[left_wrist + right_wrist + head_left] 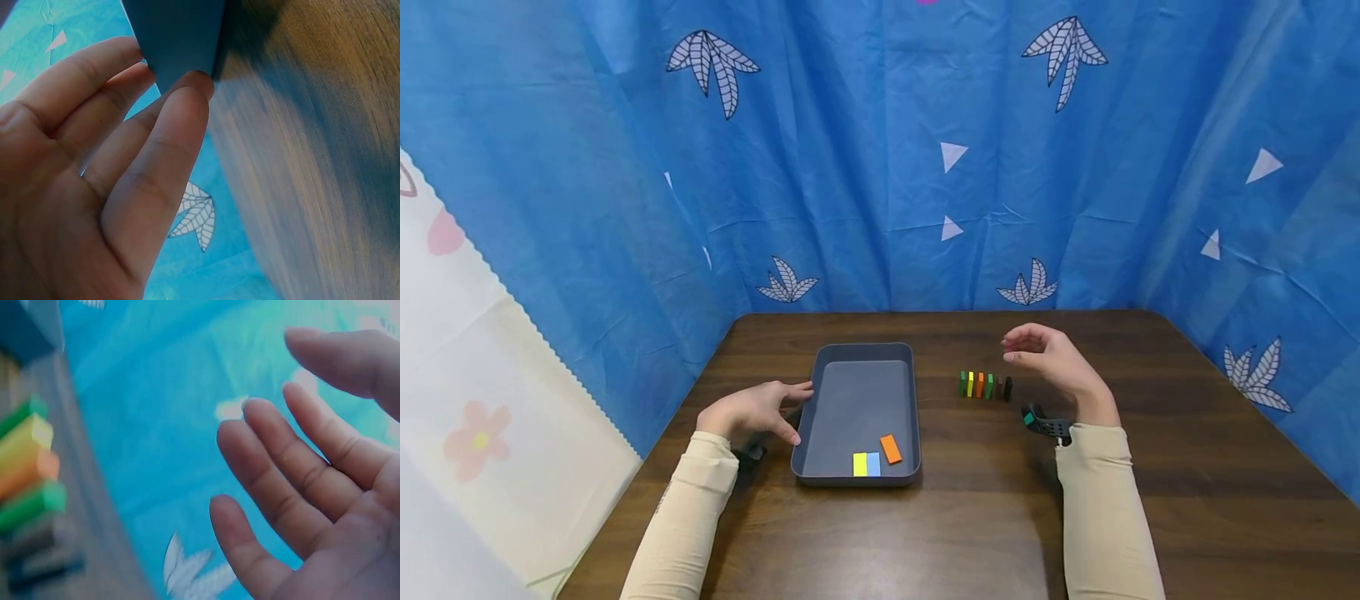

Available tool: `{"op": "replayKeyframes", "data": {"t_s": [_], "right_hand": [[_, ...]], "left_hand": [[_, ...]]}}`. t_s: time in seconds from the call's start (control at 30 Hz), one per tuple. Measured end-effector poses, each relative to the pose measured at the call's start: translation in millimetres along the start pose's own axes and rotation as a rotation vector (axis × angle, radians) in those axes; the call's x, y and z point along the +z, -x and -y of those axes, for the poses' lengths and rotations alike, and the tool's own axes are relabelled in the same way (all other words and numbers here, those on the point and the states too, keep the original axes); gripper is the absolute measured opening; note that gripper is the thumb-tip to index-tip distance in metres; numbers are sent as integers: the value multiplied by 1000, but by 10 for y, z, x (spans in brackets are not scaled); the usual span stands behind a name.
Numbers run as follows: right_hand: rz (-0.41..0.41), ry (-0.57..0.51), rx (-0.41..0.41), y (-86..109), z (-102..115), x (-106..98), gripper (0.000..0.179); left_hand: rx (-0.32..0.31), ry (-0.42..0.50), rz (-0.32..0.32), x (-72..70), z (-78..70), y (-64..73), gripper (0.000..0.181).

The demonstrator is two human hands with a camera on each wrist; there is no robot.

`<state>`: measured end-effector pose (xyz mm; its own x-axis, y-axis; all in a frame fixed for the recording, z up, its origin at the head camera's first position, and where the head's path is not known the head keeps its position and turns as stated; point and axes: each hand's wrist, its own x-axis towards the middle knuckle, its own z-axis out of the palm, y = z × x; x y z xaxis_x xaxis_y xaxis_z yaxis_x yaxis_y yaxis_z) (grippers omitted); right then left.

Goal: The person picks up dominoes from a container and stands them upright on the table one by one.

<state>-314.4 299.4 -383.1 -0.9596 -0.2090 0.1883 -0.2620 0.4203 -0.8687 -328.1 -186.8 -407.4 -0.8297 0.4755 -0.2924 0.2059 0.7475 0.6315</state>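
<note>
My left hand (758, 412) is at the left side of a dark grey tray (857, 481), its fingertips right at the rim and its fingers loosely bent. The left wrist view shows those fingers against the tray's outer wall (181, 37). Inside the tray's near end lie a yellow block (860, 465), a light blue block (873, 464) beside it and a tilted orange block (891, 449). My right hand (1051, 360) hovers empty, fingers relaxed and spread from the thumb, just right of a row of several upright thin blocks (980, 384) in green, yellow, orange, brown and black.
Both hands are over a dark brown wooden table (970, 525). A blue curtain (880, 167) with leaf prints hangs along its back and sides. A pale flowered cloth (482, 375) hangs at the left. A black device (1047, 423) is strapped at the right wrist.
</note>
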Motion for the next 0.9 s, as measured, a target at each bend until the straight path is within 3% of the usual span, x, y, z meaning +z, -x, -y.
{"op": "replayKeyframes", "data": {"t_s": [0.2,0.37,0.6,0.73,0.9], "right_hand": [[207,-82,-129,-159,377,323,38],[424,14,-170,-333,595,666,35],[709,86,-183,-496,673,1103,40],[786,132,-137,-534,606,1280,40],[800,235,-118,-529,490,1455,37]], "left_hand": [[-5,-6,-5,8,4,-1,93],[-21,13,4,13,3,-1,93],[-3,-19,7,-15,-22,5,93],[5,-4,11,-27,-37,-2,93],[2,-3,23,-21,-37,1,94]]}}
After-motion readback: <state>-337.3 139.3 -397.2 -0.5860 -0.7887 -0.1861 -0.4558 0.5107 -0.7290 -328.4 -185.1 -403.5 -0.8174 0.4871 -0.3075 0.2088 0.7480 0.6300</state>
